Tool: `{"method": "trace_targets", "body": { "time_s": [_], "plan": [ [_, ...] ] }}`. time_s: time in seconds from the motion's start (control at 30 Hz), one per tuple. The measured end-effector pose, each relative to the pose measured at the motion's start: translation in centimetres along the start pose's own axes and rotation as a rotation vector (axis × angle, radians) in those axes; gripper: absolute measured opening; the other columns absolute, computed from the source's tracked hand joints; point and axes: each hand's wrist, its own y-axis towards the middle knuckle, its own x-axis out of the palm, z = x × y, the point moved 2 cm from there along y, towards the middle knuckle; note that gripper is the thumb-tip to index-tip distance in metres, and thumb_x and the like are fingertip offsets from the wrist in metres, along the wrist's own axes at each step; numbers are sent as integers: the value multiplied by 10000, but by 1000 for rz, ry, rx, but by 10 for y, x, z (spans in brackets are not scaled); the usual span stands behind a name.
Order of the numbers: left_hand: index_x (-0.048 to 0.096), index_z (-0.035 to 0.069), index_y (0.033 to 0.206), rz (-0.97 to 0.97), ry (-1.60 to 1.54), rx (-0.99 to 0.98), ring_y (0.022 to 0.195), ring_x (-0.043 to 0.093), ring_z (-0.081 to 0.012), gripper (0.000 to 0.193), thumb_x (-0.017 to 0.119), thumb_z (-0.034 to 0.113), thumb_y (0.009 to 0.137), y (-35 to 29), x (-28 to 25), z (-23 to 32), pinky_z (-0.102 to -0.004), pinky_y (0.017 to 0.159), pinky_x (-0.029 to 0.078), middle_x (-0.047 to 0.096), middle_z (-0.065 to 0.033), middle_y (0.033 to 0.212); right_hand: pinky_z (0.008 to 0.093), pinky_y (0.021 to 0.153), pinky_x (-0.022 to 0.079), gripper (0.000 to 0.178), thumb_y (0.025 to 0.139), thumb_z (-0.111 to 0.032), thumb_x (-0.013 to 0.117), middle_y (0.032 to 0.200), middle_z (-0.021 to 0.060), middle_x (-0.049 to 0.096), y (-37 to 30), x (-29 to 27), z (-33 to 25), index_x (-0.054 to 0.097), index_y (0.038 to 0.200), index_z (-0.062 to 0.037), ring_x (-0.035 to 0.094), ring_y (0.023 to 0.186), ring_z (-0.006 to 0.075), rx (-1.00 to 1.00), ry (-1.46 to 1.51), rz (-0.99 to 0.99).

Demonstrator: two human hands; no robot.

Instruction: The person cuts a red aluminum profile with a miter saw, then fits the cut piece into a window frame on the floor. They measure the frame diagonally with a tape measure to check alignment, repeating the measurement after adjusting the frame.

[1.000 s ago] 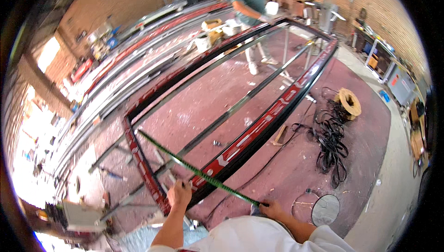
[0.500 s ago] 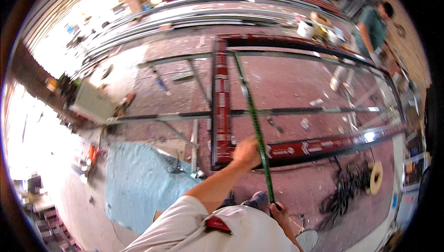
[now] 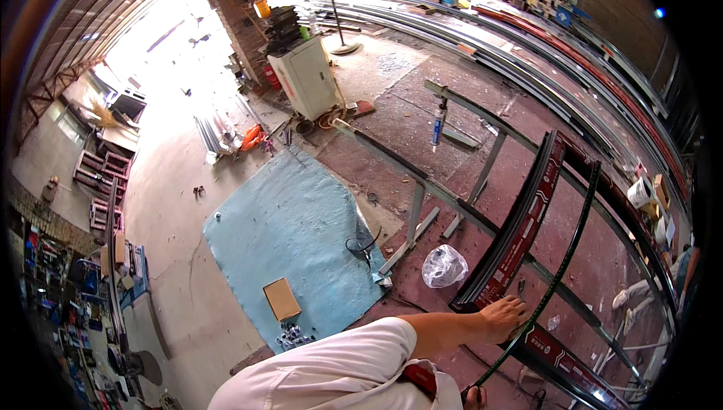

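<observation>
A long, thin, shiny dark green strip (image 3: 561, 271) runs diagonally across a dark rectangular frame (image 3: 520, 225) covered with red printed film. My left hand (image 3: 503, 320) lies over the near corner of this frame, fingers stretched out, with the strip passing right by its fingertips. At the lower edge, my right hand (image 3: 474, 398) is closed around the strip's near end and partly cut off by the picture. The strip's far end reaches the far side of the frame. Long metal rails (image 3: 452, 195) on legs carry the frame.
Left of the rails a blue sheet (image 3: 282, 222) covers the floor, with a cardboard box (image 3: 282, 299) on it. A clear plastic bag (image 3: 444, 266) lies near the frame. Further off stand a white cabinet (image 3: 303, 79) and long stacked profiles (image 3: 489, 56). Another person's legs (image 3: 636, 297) show at right.
The view has swung left, so the frame now sits further right and the blue sheet shows more fully. My left hand stays at the frame's near corner; my right hand keeps the strip's end.
</observation>
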Motion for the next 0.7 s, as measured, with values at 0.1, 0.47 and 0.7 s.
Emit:
{"method": "trace_targets", "body": {
  "time_s": [0.1, 0.47, 0.7],
  "plan": [
    [595, 9, 1342, 77, 68, 39, 1275, 528, -309, 502, 669, 260, 913, -10, 6, -7, -439, 1157, 345, 597, -149, 1309, 412, 812, 567, 256, 1026, -230, 630, 1027, 163, 685, 7, -8, 27, 673, 1214, -62, 659, 857, 277, -174, -96, -1],
    [707, 40, 1245, -19, 25, 51, 1300, 510, -322, 515, 584, 480, 1007, -7, 2, -12, -435, 1113, 349, 602, -169, 1357, 402, 796, 572, 351, 1015, -258, 687, 1092, 169, 679, 35, 5, -12, 673, 1301, -55, 662, 869, 280, 146, 46, -70],
    [598, 170, 1367, 27, 68, 112, 1177, 554, -326, 468, 627, 453, 995, -9, 1, -9, -455, 1057, 414, 609, -155, 1236, 389, 769, 554, 323, 1013, -249, 688, 1048, 145, 666, 46, 18, -25, 670, 1271, -55, 646, 841, 255, 143, -13, -93]
  ]
}}
